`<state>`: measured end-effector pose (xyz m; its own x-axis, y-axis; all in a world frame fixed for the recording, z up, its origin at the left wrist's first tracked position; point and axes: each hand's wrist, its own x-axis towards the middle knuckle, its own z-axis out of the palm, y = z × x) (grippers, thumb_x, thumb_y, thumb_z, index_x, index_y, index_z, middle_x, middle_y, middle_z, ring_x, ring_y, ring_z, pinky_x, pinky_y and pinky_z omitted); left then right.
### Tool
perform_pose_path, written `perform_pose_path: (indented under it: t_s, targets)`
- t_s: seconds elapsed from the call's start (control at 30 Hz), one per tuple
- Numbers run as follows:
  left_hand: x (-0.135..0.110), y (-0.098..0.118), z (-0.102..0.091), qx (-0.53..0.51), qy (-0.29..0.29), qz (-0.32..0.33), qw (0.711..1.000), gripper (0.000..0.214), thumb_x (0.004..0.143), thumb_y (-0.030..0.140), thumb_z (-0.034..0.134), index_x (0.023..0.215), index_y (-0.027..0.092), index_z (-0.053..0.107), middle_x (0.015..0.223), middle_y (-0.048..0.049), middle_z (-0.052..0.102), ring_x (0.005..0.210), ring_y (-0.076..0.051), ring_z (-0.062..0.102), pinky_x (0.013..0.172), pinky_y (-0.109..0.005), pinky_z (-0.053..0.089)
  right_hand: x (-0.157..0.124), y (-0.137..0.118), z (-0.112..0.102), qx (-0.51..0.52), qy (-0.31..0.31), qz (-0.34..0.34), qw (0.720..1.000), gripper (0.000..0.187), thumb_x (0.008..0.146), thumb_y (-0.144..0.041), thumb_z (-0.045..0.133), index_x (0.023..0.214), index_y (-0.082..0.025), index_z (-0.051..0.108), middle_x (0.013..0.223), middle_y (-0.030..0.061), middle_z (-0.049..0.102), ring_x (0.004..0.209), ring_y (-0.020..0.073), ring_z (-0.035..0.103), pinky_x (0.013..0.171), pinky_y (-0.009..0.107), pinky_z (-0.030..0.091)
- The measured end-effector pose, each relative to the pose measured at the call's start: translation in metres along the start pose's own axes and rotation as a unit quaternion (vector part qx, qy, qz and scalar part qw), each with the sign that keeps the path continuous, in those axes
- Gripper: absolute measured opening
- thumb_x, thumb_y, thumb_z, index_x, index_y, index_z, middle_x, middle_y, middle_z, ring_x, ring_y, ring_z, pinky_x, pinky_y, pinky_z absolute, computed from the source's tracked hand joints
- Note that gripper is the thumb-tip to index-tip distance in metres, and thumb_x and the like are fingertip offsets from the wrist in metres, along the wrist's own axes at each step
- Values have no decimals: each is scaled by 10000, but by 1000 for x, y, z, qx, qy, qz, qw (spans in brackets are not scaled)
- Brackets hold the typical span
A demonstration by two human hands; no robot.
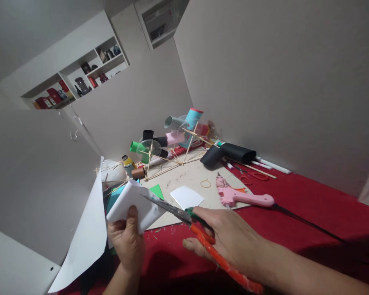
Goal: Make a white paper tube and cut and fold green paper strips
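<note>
While L hand [127, 237] pinches a bent-over piece of white paper [126, 203] btwn thumb & fingers, R hand [230, 233] is curled round orange-&-green-handled scissors [172, 209], thumb sticking out to the side. Blade tips overlap the paper's R part in view; can't tell if they're cutting. The paper is up off the table, nr the front L edge of a cream board [178, 180].

Board lies on a red tablecloth [320, 209], scraps scattered along its front edge. On the board: small white paper piece [187, 197], rubber band [206, 187], pink glue gun [246, 198] at the R edge w/ its black cord [310, 225] running off R across the cloth. Behind: stick frame [164, 170] w/ clear discs & coloured paper tubes [175, 137]; yellow-&-black bottle [128, 162] to its L. Black paper tubes [240, 151] at back R, red-handled scissors [260, 176] just in front.

Room: plain grey walls [279, 73] meet in a corner behind the table. White shelf unit [76, 71] upper L, w/ books, vases etc. in its compartments; metal hooks [77, 120] below. Big white sheet [86, 237] stands tilted at L, nr L hand.
</note>
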<state>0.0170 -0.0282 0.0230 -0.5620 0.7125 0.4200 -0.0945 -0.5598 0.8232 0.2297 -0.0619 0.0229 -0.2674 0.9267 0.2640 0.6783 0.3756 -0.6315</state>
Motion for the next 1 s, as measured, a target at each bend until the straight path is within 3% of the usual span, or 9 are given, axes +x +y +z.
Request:
perform_pose_path:
  t_s: [0.27, 0.67, 1.0]
  targets:
    - [-2, 0, 3, -23, 14, -1, 1000, 486, 628, 322, 858, 1060, 172, 693, 781, -15, 746, 694, -148, 697, 660, -216, 584, -3, 5, 6, 34, -3, 0, 999, 428, 774, -559, 606, 651, -232, 359, 559, -33, 463, 511, 127, 344, 520, 260, 223]
    - [-5, 5, 6, -42, 9, -18, 999, 505, 607, 322, 865, 1057, 169, 694, 804, -28, 753, 729, -169, 712, 686, -231, 582, -3, 10, 16, 113, 3, -17, 993, 474, 795, -567, 588, 604, -232, 312, 535, -48, 401, 520, 118, 309, 521, 266, 253]
    - [-5, 2, 0, -9, -8, -40, 999, 449, 619, 351, 850, 987, 136, 706, 763, -44, 746, 705, -183, 709, 654, -243, 576, -1, 9, 13, 14, 20, -13, 1000, 386, 774, -511, 630, 673, -239, 376, 575, -22, 501, 498, 138, 387, 511, 264, 260]
